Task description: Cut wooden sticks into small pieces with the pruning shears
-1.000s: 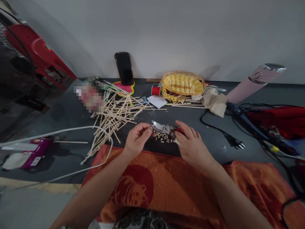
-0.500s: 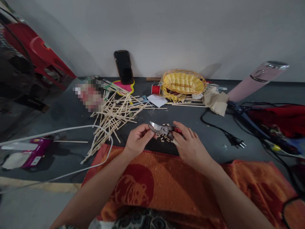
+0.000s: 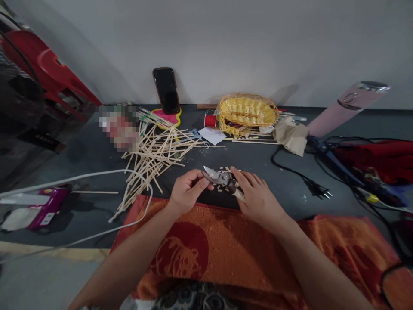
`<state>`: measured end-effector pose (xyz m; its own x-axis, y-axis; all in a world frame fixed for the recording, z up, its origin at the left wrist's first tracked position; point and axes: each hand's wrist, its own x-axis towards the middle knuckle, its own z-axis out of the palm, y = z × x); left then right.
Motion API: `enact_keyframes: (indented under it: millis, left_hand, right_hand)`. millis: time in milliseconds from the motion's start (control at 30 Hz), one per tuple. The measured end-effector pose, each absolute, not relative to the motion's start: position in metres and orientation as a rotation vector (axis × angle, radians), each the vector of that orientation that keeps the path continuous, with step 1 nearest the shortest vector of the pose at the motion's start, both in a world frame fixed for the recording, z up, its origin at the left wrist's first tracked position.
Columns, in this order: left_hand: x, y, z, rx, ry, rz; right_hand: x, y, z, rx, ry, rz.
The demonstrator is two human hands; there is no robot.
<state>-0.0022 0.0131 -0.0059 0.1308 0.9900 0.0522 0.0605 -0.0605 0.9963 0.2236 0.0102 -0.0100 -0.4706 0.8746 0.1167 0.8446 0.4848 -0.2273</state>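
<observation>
Step looked like snipping | my right hand (image 3: 263,198) clamped the pruning shears (image 3: 225,177) over small cut bits (image 3: 220,187) | my left hand (image 3: 187,189) pinched at their tip, contents unclear | next squeeze called for clear fingertips

The pruning shears (image 3: 226,177) have a silvery blade (image 3: 210,172); the sticks (image 3: 158,150) are beige. The orange towel (image 3: 251,241) bears an animal figure (image 3: 181,257) in a red circle (image 3: 193,231). The basket (image 3: 248,112) is yellow, the flask (image 3: 335,114) pink.
</observation>
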Motion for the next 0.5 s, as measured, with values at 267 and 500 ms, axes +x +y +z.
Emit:
enact_keyframes:
  millis: [267,500]
  left_hand:
    - [-0.003,0.0107,-0.0041,1.318,1.135,1.109]
    - [-0.0079,0.0145,-0.0078,1.214,0.933,1.03]
  right_hand:
    - [0.2219,0.0088,-0.0046,-1.535,-2.505,0.082]
    - [0.2254,0.0125,-0.0079,-1.44,-2.55,0.106]
